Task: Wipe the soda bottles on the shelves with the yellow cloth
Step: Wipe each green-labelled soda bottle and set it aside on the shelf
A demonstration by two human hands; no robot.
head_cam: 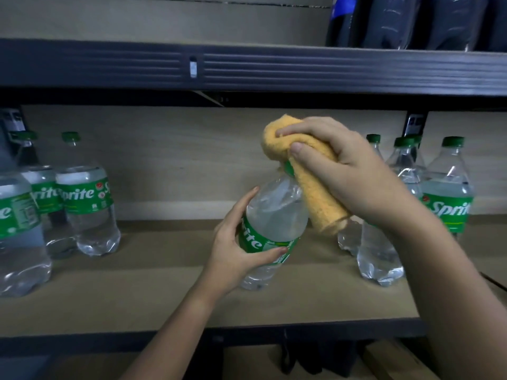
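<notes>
The left hand [233, 250] grips the tilted Sprite bottle [270, 223]; right hand [343, 171] fingers [295, 148] pinch the yellow cloth [310, 171] over its cap. Hard rubbing could slip the bottle onto the shelf [164, 297].

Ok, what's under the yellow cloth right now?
The yellow cloth, gripped by the right hand, covers the top of the Sprite bottle held by the left hand. A sliver of green cap shows; the neck is hidden.

bottle cap [288, 167] under yellow cloth [315, 182], dark bottles [411, 20] cropped
</notes>
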